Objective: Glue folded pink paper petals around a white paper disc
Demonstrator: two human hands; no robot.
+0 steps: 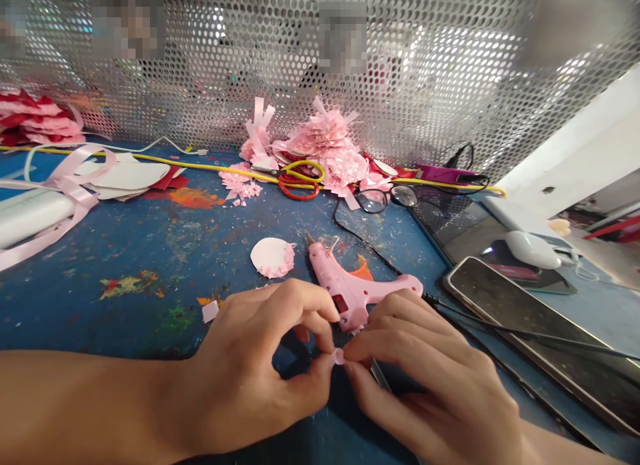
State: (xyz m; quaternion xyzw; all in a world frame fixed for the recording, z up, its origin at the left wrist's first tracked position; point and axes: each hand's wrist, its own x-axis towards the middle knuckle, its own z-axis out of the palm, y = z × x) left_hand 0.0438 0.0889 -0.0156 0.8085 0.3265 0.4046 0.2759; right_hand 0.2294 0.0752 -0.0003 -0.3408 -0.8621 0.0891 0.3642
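A tiny pale pink piece, perhaps paper or ribbon (339, 356), sits between the fingertips of both hands. My left hand (270, 358) pinches it from the left with thumb and forefinger. From the other side, my right hand (425, 365) pinches it too. Just beyond the hands lies a pink hot glue gun (350, 285), its nozzle pointing away to the left. Left of the nozzle rests a white disc (267, 255) edged with pink frills on its right side. A small pink square (211, 311) lies by my left wrist. Under my right hand, a thin metallic item is mostly hidden.
Frilled pink pieces (325, 145) are heaped at the back against a perforated metal panel (200, 72), beside scissors (300, 178) and glasses (383, 198). A phone (530, 332) and black cables are at right. Pink ribbon (75, 185) lies at left on the blue table (165, 252).
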